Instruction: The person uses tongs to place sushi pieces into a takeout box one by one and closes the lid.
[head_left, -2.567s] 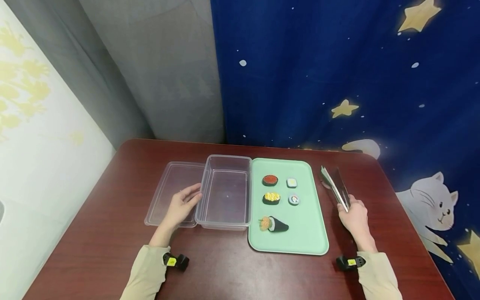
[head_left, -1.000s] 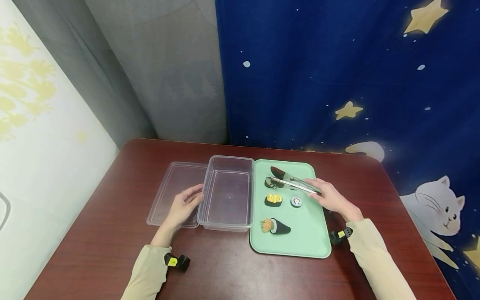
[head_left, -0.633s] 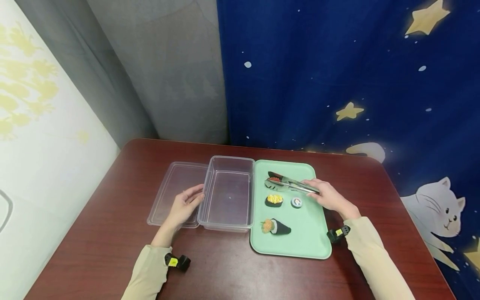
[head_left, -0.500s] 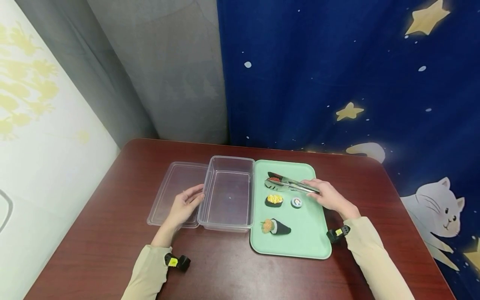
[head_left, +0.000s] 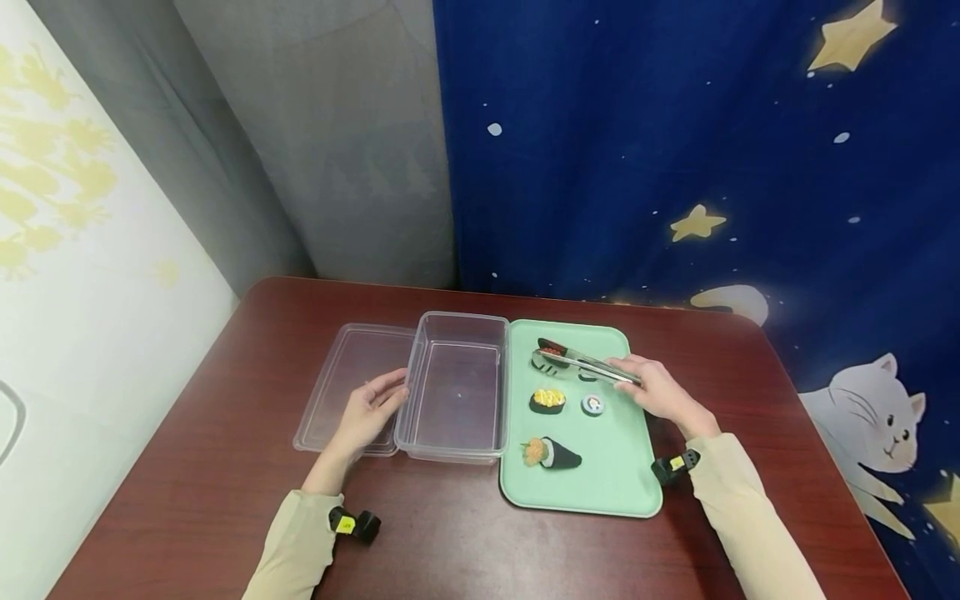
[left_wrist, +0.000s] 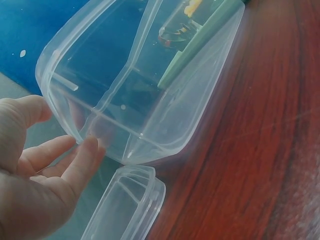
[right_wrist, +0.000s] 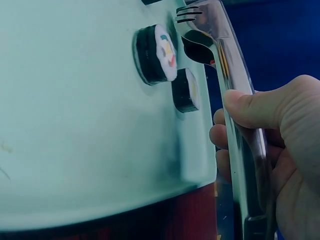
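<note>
We rest our relaxed left hand (head_left: pixel 365 411) against the clear plastic box (head_left: pixel 455 385) to steady it, while our right hand (head_left: pixel 654 390) grips the steel tongs (head_left: pixel 581 363), clamping the red-topped sushi piece (head_left: pixel 551 347) above the green tray (head_left: pixel 618 467).

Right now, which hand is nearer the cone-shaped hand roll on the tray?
Right. The right hand holds tongs above the green tray, just up-right of the hand roll. The left hand touches the clear container, which lies between it and the roll.
</note>
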